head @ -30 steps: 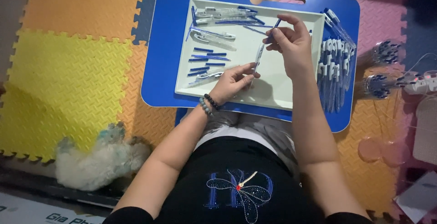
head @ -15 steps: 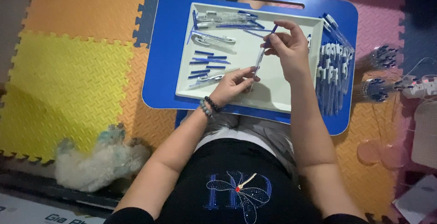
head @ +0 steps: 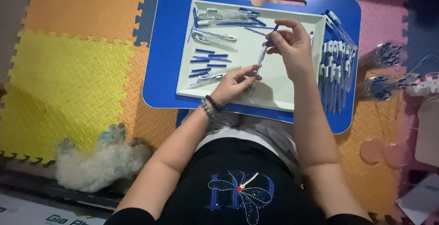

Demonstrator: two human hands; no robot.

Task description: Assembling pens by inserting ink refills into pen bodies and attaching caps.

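Both my hands hold one clear-barrelled pen over a white tray. My left hand pinches its lower end with thumb and fingers. My right hand grips its upper end, where a thin blue refill sticks out. Loose blue refills and clear pen barrels lie in the tray's left and far parts. The tray rests on a blue lap table across my legs.
A row of finished clear-and-blue pens lies along the lap table's right side. Bundles of pens and a white power strip sit on the foam floor mat at right. A fluffy white toy lies at lower left.
My right hand has moved slightly up and right along the pen's top. The left hand keeps the same grip on the lower end.
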